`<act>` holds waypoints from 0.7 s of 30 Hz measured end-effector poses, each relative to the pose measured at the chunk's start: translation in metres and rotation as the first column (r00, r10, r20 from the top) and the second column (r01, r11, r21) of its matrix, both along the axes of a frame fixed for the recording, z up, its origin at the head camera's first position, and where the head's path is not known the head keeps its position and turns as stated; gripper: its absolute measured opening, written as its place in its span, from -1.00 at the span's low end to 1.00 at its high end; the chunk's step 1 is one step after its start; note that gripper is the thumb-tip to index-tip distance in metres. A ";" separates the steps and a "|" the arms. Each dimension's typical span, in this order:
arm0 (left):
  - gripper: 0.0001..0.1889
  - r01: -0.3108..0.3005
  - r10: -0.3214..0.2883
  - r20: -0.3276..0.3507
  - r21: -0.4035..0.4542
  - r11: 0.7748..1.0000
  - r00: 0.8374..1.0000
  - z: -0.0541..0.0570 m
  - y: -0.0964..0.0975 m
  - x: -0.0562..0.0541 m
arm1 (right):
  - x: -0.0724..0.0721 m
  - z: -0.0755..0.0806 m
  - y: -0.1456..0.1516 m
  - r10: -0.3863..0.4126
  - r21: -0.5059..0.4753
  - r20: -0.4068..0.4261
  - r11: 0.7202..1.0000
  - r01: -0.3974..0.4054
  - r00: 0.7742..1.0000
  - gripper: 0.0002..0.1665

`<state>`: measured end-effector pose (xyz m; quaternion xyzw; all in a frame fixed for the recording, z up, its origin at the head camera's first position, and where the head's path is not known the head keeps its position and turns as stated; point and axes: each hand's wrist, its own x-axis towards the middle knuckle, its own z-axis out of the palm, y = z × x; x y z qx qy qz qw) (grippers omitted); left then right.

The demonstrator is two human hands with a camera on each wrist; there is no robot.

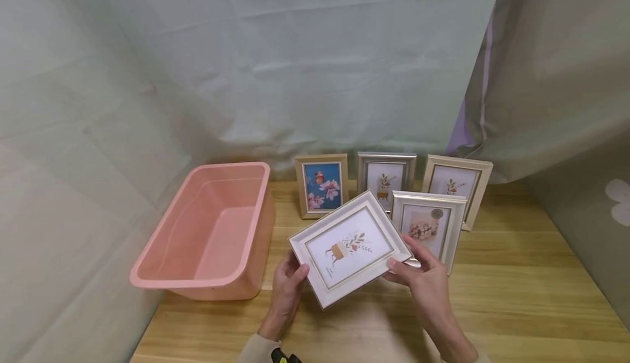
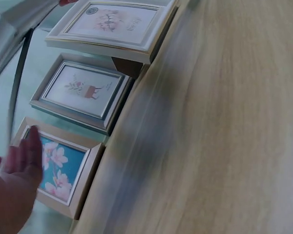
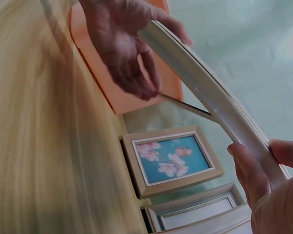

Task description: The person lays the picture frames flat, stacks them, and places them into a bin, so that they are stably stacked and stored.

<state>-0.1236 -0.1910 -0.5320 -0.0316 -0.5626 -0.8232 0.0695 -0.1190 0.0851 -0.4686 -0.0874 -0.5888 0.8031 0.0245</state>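
Note:
Both hands hold a white picture frame (image 1: 344,248) with a printed plant-pot drawing, tilted above the table in the head view. My left hand (image 1: 287,286) has its thumb at the left edge; in the right wrist view, its fingers are behind the frame, at a thin back stand (image 3: 188,106) that sticks out. My right hand (image 1: 425,284) pinches the right edge, thumb on the front. Just behind stands a silvery-white frame with pink flowers (image 1: 424,226). In the left wrist view, left fingers (image 2: 35,148) overlap a tan frame with blossoms (image 2: 58,165).
A pink plastic tub (image 1: 202,281) stands on the wooden table (image 1: 517,297) at the left. Along the back stand the tan blossom frame (image 1: 322,185), a grey-silver frame (image 1: 361,174) and a cream frame (image 1: 484,180). Pale cloth (image 1: 295,78) hangs behind them.

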 end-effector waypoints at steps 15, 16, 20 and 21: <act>-0.38 -0.218 0.211 -0.097 -0.061 0.974 0.973 0.003 -0.004 0.006 | 0.000 -0.015 -0.010 -0.039 -0.030 0.049 0.999 0.040 0.998 -0.15; -0.34 -0.207 0.200 -0.079 -0.092 0.974 0.977 0.004 -0.005 0.008 | 0.000 -0.015 -0.011 -0.039 -0.031 0.054 0.999 0.041 0.998 -0.14; -0.18 -0.118 0.109 -0.055 -0.212 0.970 0.993 0.005 -0.012 0.013 | 0.001 -0.017 -0.012 -0.033 -0.018 0.078 0.999 0.035 0.996 -0.14; -0.14 -0.095 0.084 -0.057 -0.241 0.966 0.995 0.005 -0.014 0.014 | 0.002 -0.017 -0.013 -0.030 -0.011 0.082 0.999 0.031 0.996 -0.14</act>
